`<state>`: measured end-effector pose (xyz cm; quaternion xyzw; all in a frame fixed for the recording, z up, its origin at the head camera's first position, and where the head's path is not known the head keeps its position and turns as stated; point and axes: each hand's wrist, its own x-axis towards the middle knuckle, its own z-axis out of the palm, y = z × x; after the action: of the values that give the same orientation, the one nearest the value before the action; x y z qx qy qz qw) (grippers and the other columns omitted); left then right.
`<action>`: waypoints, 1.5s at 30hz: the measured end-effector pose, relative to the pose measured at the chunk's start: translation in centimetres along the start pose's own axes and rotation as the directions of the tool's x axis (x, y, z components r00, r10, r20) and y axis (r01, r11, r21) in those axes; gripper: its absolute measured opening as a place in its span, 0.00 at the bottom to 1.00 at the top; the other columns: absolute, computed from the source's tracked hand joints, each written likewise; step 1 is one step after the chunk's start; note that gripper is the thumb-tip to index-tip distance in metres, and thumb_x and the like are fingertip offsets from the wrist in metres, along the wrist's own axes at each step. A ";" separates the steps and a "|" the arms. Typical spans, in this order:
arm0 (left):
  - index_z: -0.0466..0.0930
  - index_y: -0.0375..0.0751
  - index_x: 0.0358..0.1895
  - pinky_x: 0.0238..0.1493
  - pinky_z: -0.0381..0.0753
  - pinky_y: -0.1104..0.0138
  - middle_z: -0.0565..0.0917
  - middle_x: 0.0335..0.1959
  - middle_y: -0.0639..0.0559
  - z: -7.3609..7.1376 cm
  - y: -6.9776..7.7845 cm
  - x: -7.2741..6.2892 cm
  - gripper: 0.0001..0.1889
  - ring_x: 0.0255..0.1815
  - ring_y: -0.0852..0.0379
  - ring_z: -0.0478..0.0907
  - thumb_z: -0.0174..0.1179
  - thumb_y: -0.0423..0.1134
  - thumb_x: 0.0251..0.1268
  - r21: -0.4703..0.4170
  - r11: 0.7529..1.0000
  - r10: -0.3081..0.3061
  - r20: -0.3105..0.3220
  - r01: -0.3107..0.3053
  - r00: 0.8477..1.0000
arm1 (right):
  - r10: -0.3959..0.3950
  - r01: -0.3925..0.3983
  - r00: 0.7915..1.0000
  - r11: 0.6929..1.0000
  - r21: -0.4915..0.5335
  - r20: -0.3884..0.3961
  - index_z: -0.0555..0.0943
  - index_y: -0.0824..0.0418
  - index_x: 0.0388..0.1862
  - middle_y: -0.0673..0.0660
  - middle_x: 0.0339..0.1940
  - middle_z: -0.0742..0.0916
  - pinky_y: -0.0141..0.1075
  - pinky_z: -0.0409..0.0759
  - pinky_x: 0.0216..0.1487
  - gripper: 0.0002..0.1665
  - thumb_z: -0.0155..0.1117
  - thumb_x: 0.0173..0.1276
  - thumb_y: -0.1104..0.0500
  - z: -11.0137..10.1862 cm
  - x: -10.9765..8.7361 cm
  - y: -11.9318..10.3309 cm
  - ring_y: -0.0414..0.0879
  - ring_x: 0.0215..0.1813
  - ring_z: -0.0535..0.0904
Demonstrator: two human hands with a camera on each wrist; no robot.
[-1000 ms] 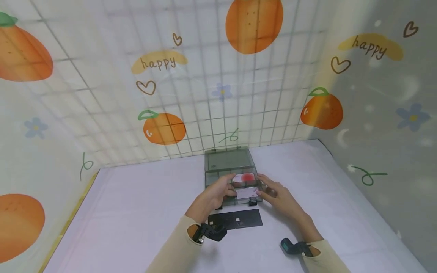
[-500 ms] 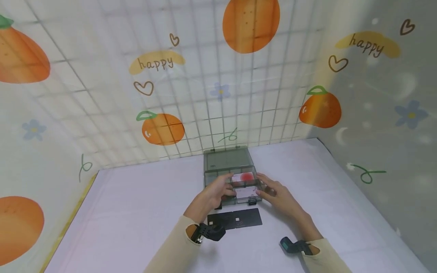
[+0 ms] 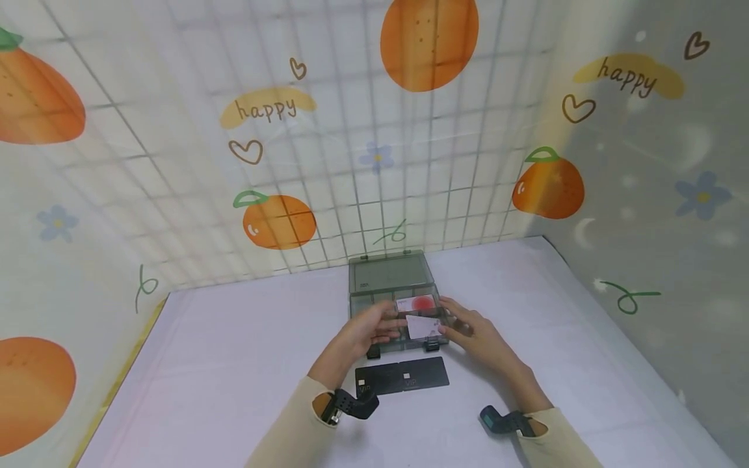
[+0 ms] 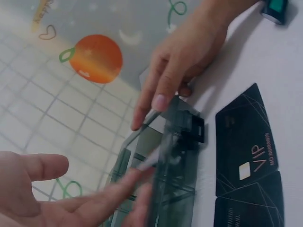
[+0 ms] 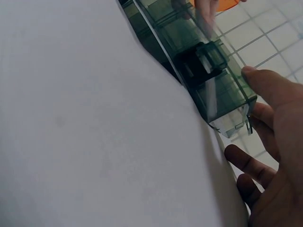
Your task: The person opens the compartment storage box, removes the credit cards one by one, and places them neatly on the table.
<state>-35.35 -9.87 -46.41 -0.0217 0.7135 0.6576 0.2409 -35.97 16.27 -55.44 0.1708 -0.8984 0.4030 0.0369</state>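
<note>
The left hand (image 3: 367, 325), fingers stretched and apart, reaches a tilted white card (image 3: 422, 328) over the box's (image 3: 361, 301) front right compartment, settling it, I'd guess; the right hand (image 3: 486, 339), loosely spread, touches the right end, probably for steadiness. Black cards (image 3: 424, 374) lie nearer on the tabletop (image 3: 234, 377).

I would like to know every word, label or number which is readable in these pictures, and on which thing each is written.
"happy": left yellow backdrop patch.
"happy": right yellow backdrop patch.
"VIP": right black card.
Apparently "VIP", faint: left black card.
Number beside the right card's "VIP": too blurred to read surely.
Marks on the white card, red-dot card and box lid: too small.
</note>
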 end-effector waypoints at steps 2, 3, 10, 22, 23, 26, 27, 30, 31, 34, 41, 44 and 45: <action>0.72 0.31 0.67 0.57 0.77 0.54 0.84 0.56 0.41 0.4 -0.1 0.1 0.25 0.56 0.39 0.81 0.49 0.46 0.78 0.037 0.999 0.026 -0.027 -0.025 0.999 | -0.013 0.013 1.000 1.000 -0.001 -0.008 0.66 0.45 0.78 0.51 0.73 0.74 0.61 0.74 0.57 0.40 0.65 0.70 0.40 -0.1 0.0 0.0 0.48 0.52 0.78; 0.75 0.31 0.64 0.56 0.78 0.55 0.85 0.55 0.42 0.6 -0.2 0.2 0.23 0.55 0.39 0.81 0.50 0.45 0.77 0.051 0.998 0.033 -0.043 -0.031 0.999 | -0.017 0.017 1.000 1.000 0.001 -0.011 0.66 0.45 0.77 0.51 0.73 0.74 0.61 0.74 0.56 0.39 0.65 0.70 0.40 -0.2 0.0 0.0 0.48 0.51 0.78; 0.85 0.35 0.53 0.44 0.82 0.62 0.88 0.46 0.45 1.8 -0.6 1.0 0.14 0.44 0.47 0.84 0.60 0.40 0.72 0.079 0.996 0.042 -0.148 -0.030 0.988 | -0.022 0.022 1.000 1.000 0.021 -0.007 0.66 0.44 0.77 0.50 0.72 0.75 0.59 0.74 0.56 0.40 0.64 0.70 0.39 -0.2 -0.1 0.2 0.47 0.50 0.77; 0.89 0.37 0.36 0.42 0.81 0.56 0.87 0.29 0.52 3.1 -1.3 1.5 0.07 0.37 0.47 0.85 0.72 0.38 0.60 0.266 0.961 0.154 -0.288 -0.076 0.945 | -0.030 0.030 1.000 0.999 0.020 -0.011 0.66 0.45 0.77 0.47 0.75 0.72 0.58 0.74 0.56 0.39 0.65 0.70 0.39 0.0 0.0 0.0 0.47 0.51 0.77; 0.89 0.37 0.35 0.43 0.81 0.56 0.87 0.29 0.52 3.1 -1.3 1.5 0.07 0.37 0.46 0.85 0.72 0.38 0.59 0.262 0.962 0.152 -0.293 -0.073 0.944 | -0.029 0.029 1.000 0.999 0.022 -0.010 0.67 0.45 0.77 0.47 0.75 0.72 0.59 0.74 0.56 0.40 0.65 0.70 0.40 0.0 0.0 -0.1 0.47 0.51 0.77; 0.90 0.37 0.35 0.43 0.81 0.55 0.87 0.30 0.52 3.0 -1.3 1.5 0.06 0.38 0.45 0.85 0.71 0.37 0.59 0.260 0.963 0.150 -0.303 -0.070 0.941 | -0.021 0.021 1.000 1.000 0.016 -0.006 0.66 0.45 0.78 0.49 0.75 0.72 0.59 0.74 0.55 0.40 0.65 0.70 0.40 0.0 0.0 -0.2 0.48 0.51 0.77; 0.90 0.37 0.36 0.43 0.81 0.55 0.87 0.30 0.52 2.9 -1.3 1.4 0.06 0.38 0.45 0.86 0.71 0.37 0.60 0.262 0.963 0.150 -0.304 -0.068 0.941 | -0.016 0.016 1.000 1.000 0.017 -0.005 0.66 0.44 0.78 0.48 0.75 0.72 0.59 0.74 0.55 0.40 0.65 0.70 0.39 0.0 -0.1 -0.2 0.48 0.51 0.77; 0.90 0.38 0.38 0.46 0.81 0.54 0.87 0.32 0.53 2.4 -1.2 1.3 0.07 0.38 0.48 0.85 0.70 0.38 0.61 0.269 0.961 0.148 -0.293 -0.068 0.944 | -0.017 0.017 1.000 1.000 0.012 -0.002 0.66 0.44 0.78 0.48 0.75 0.72 0.57 0.74 0.54 0.40 0.64 0.70 0.38 -0.1 -0.2 -0.1 0.47 0.51 0.76; 0.90 0.39 0.39 0.47 0.81 0.53 0.87 0.33 0.52 2.2 -1.2 1.2 0.07 0.38 0.49 0.85 0.70 0.38 0.62 0.267 0.962 0.145 -0.289 -0.066 0.946 | -0.020 0.020 1.000 1.000 0.012 -0.002 0.66 0.44 0.78 0.48 0.75 0.71 0.56 0.74 0.54 0.40 0.63 0.71 0.38 -0.1 -0.2 -0.1 0.47 0.50 0.76; 0.89 0.39 0.42 0.49 0.80 0.53 0.87 0.35 0.52 1.5 -1.1 0.8 0.09 0.37 0.51 0.84 0.68 0.39 0.64 0.257 0.964 0.144 -0.273 -0.072 0.951 | -0.027 0.027 1.000 1.000 0.007 -0.004 0.66 0.44 0.78 0.47 0.75 0.71 0.53 0.74 0.53 0.39 0.63 0.71 0.38 -0.1 -0.2 0.0 0.45 0.49 0.76; 0.88 0.38 0.43 0.47 0.78 0.53 0.87 0.33 0.49 -0.4 -1.3 -0.4 0.11 0.42 0.44 0.83 0.68 0.43 0.65 0.220 0.970 0.154 -0.255 -0.098 0.955 | -0.039 0.039 0.999 0.999 0.009 -0.008 0.65 0.45 0.78 0.49 0.75 0.71 0.55 0.73 0.55 0.41 0.63 0.71 0.37 0.0 -0.2 0.1 0.45 0.49 0.77; 0.88 0.37 0.43 0.49 0.79 0.52 0.87 0.34 0.49 -1.0 -1.6 -0.9 0.12 0.44 0.42 0.83 0.68 0.42 0.65 0.182 0.977 0.159 -0.262 -0.113 0.952 | -0.040 0.040 0.999 0.999 0.010 -0.015 0.65 0.45 0.78 0.49 0.75 0.72 0.59 0.73 0.56 0.40 0.63 0.71 0.38 0.0 -0.4 0.1 0.47 0.50 0.77; 0.88 0.37 0.43 0.50 0.79 0.52 0.87 0.34 0.50 -1.2 -1.7 -1.1 0.12 0.44 0.42 0.83 0.69 0.42 0.64 0.172 0.978 0.159 -0.264 -0.115 0.951 | -0.039 0.039 0.999 0.999 0.009 -0.018 0.65 0.45 0.78 0.48 0.75 0.72 0.59 0.73 0.57 0.40 0.63 0.70 0.38 0.0 -0.4 0.1 0.47 0.51 0.78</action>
<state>-34.17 -11.54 -47.51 -0.0450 0.7885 0.6062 0.0936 -35.60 16.44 -55.57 0.1851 -0.8926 0.4079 0.0518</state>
